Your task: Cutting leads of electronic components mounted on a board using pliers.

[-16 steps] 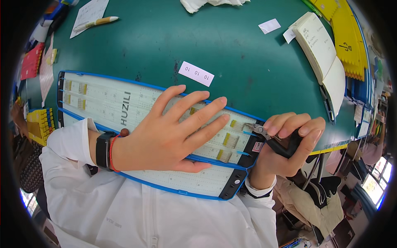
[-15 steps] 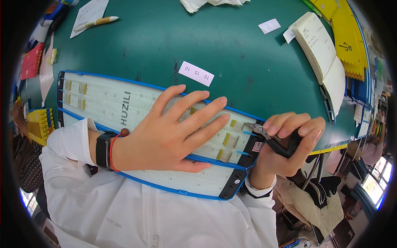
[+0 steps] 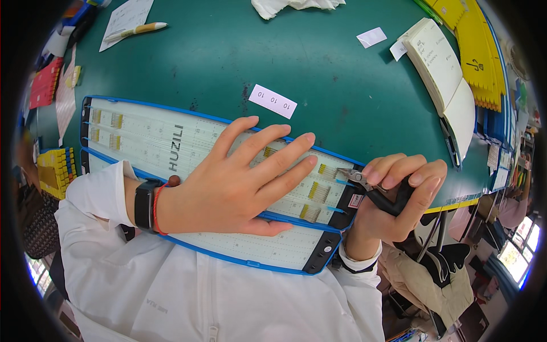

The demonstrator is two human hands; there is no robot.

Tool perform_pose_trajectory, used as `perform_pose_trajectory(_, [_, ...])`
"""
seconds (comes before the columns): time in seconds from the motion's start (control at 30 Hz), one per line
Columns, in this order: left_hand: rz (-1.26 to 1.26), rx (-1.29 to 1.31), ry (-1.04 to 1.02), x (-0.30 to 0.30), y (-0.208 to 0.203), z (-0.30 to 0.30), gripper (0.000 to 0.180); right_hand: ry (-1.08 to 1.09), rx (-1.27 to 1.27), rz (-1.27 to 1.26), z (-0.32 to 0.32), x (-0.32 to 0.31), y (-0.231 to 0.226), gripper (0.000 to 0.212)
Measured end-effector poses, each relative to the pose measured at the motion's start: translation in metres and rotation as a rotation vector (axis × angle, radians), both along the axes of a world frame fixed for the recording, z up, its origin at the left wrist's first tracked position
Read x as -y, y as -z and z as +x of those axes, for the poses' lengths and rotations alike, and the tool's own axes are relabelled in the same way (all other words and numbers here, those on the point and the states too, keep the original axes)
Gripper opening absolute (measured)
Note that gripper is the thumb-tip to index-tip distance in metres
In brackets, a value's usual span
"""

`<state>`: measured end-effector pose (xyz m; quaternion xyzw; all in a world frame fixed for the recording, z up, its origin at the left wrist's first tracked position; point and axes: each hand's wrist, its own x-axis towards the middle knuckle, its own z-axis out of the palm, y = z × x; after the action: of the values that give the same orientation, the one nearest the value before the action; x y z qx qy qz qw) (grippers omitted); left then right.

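Lying open before you, a long blue-edged case [image 3: 211, 137] stretches from nine o'clock to four o'clock, slanting down toward the right. Its nearer white panel [image 3: 268, 245], at six o'clock, carries faint printed markings and overlaps your white jacket [image 3: 262, 296]. The farther panel holds bundles of yellow-ended pins: three [image 3: 318, 192] at the right end, between three and four o'clock, beside narrow blue strips [image 3: 336, 210]; four more at the left end, between nine and ten. Another peeks out between your fingers.

Your hands are apart. Your left hand [image 3: 228, 194] rests palm down across the case's middle, fingers spread. Your right hand [image 3: 399, 225], near four o'clock, is wrapped around the black handles of small pliers [image 3: 383, 200]; their metal tips point left at the topmost right-hand bundle, though whether they touch a pin cannot be made out.

Beyond, on the green tabletop [image 3: 216, 62], a pale label [image 3: 273, 101] lies at twelve o'clock, an open notebook [image 3: 436, 62] at two o'clock beside yellow folders [image 3: 478, 51], and a pen [image 3: 137, 31] on paper between ten and eleven.
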<state>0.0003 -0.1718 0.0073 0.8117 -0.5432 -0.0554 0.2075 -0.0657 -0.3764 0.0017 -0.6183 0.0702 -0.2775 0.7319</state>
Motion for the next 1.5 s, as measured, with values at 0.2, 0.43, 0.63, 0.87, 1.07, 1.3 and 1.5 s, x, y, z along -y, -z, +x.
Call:
perform_pose_trajectory(0.2, [0.001,-0.014,0.0,-0.001,0.001,0.003,0.072,-0.002,0.001,0.033,0.004,-0.001,0.001,0.027])
perform_pose_trajectory(0.43, [0.002,-0.009,0.003,-0.001,0.0,0.001,0.071,-0.021,0.013,0.053,0.001,0.001,0.001,0.027])
perform_pose_trajectory(0.63, [0.012,-0.005,0.003,0.0,-0.001,0.001,0.071,-0.03,0.032,0.069,0.001,0.002,0.003,0.026])
perform_pose_trajectory(0.87, [-0.002,-0.006,0.001,0.001,0.0,0.001,0.073,0.02,0.067,0.127,0.001,0.0,0.001,0.023])
perform_pose_trajectory(1.07, [0.003,0.0,-0.003,0.0,0.0,0.0,0.072,-0.001,0.05,0.102,0.0,-0.001,0.003,0.024])
perform_pose_trajectory(1.3, [-0.015,-0.005,0.011,0.002,0.0,0.002,0.071,-0.003,0.056,0.101,0.001,0.001,0.001,0.027])
perform_pose_trajectory(1.5, [0.055,-0.008,0.02,0.005,-0.009,0.002,0.076,0.159,0.017,-0.76,-0.004,0.039,-0.016,0.013])
